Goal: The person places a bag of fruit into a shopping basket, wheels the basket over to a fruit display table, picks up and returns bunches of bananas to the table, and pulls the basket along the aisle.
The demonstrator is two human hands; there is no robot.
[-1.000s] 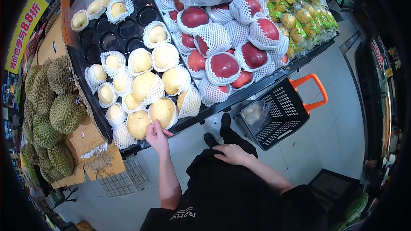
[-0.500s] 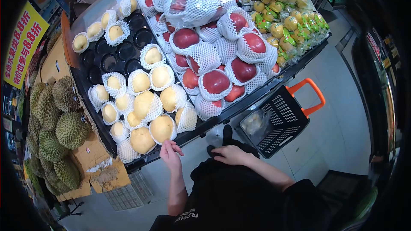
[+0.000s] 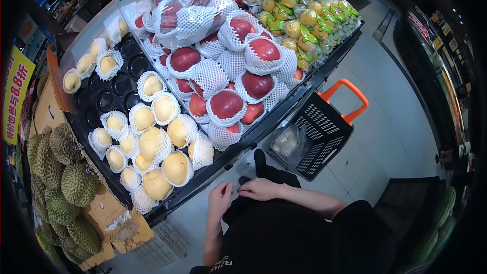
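My left hand (image 3: 220,199) is raised just off the front edge of the fruit stand, fingers curled, and whether it holds anything is hidden. Close to its right, my right hand (image 3: 257,189) rests in front of my body with its fingers bent downward and nothing visible in it. The nearest fruit is a large yellow pear (image 3: 176,168) in a white foam net, beyond the left hand. Beside it are another yellow pear (image 3: 157,184) and more netted pears. Red apples (image 3: 226,103) in foam nets fill the section to the right of the pears.
A black basket (image 3: 324,134) with an orange handle stands on the floor at the right, a plastic bag (image 3: 290,144) of fruit inside. Durians (image 3: 78,185) lie in a cardboard box at the left. Bagged yellow fruit (image 3: 308,18) sits at the stand's far right.
My left hand has drawn back from the large front pear to beside my right hand. The view has turned, so the stand appears shifted left. My right hand stays near my body.
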